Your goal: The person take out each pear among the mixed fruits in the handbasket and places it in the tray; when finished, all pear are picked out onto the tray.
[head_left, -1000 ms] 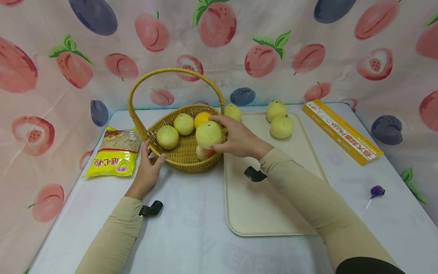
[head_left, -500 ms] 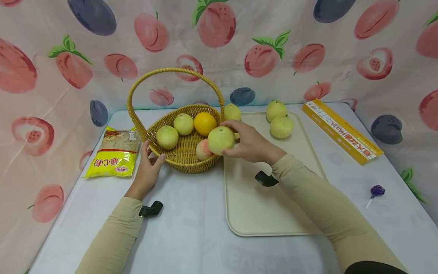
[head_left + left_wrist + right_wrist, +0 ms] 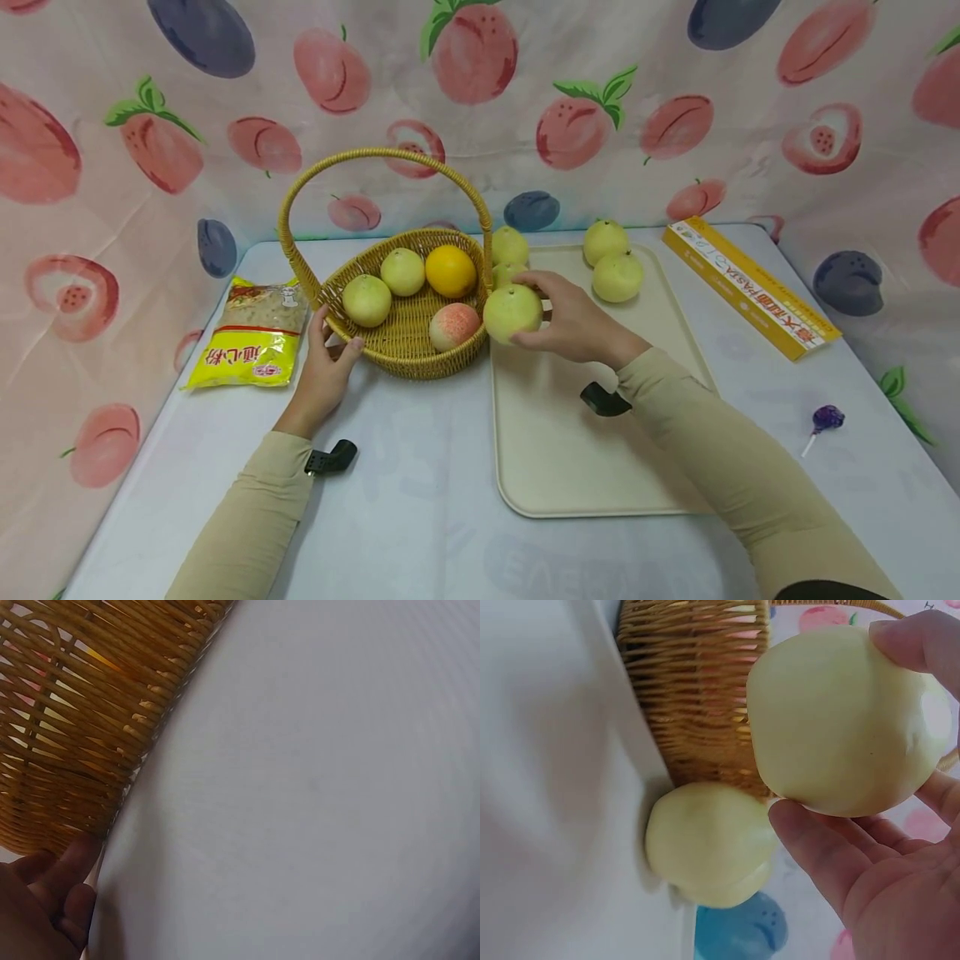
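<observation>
In the head view a wicker basket [image 3: 408, 350] with a tall arched handle holds two round pale-green fruits [image 3: 367, 301], an orange [image 3: 450, 272] and a peach [image 3: 454, 326]. My left hand [image 3: 324, 379] grips the basket's near left side, thumb at the rim. In the left wrist view its fingers [image 3: 75, 859] lie along the lower weave. Just right of the basket, over the edge of a beige tray [image 3: 592, 467], my right hand [image 3: 573, 321] holds a round pale-green fruit [image 3: 513, 313] between thumb and fingers. The right wrist view shows this fruit [image 3: 840, 720] raised above another one [image 3: 709, 840].
More pale-green fruits [image 3: 617, 277] sit at the tray's far end and by the basket's right side. A yellow pasta bag [image 3: 251, 333] lies left of the basket. At the right are a long pasta box [image 3: 750, 287] and a purple lollipop [image 3: 827, 419]. Fruit-patterned cloth [image 3: 480, 100] hangs behind.
My right hand has moved right, carrying the pale-green fruit from over the basket to over the tray's edge. The orange and peach now show fully. My left hand has stayed on the basket.
</observation>
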A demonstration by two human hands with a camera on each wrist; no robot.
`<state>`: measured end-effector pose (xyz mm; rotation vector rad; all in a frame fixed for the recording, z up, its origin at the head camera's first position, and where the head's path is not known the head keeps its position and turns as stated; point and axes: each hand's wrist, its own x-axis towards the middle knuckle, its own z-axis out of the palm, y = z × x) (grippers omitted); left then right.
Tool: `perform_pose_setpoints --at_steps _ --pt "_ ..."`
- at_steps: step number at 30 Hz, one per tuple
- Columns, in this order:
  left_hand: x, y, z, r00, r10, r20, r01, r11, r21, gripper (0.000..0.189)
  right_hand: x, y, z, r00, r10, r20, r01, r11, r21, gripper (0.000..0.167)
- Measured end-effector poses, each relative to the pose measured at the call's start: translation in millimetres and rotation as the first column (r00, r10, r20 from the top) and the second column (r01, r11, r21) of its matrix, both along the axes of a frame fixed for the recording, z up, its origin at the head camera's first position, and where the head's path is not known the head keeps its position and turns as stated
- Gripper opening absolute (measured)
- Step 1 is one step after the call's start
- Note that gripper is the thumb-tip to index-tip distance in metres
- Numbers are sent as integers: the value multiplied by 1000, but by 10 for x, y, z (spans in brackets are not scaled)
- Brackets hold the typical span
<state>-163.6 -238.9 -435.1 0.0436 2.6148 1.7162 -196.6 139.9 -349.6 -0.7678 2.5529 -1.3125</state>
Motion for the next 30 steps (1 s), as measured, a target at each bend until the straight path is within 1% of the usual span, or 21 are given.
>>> perform_pose_setpoints --at_steps 7,13,20,23,28,29,30 --pt "9 -5 12 1000 1 9 -1 1000 -5 80 20 92 -100 1000 -11 29 11 1000 25 76" --pt "-1 -5 18 1000 0 25 0 1000 3 80 1 148 -218 1000 -15 17 14 1000 18 75" --pt "-27 -10 24 999 -3 41 3 1000 0 80 -26 184 -313 999 -36 12 35 998 56 75" --pt "2 12 82 999 -5 47 5 1000 1 80 -33 191 -342 999 -42 28 40 997 64 76" --pt "96 99 279 998 -9 54 9 1000 11 79 -54 207 -402 998 -56 42 52 994 98 77" --pt "108 112 306 998 -11 54 11 1000 9 78 -59 209 -413 997 -58 43 54 993 105 77" --pt "108 112 305 998 -11 54 11 1000 9 78 -63 210 -423 997 -61 44 56 992 112 77"
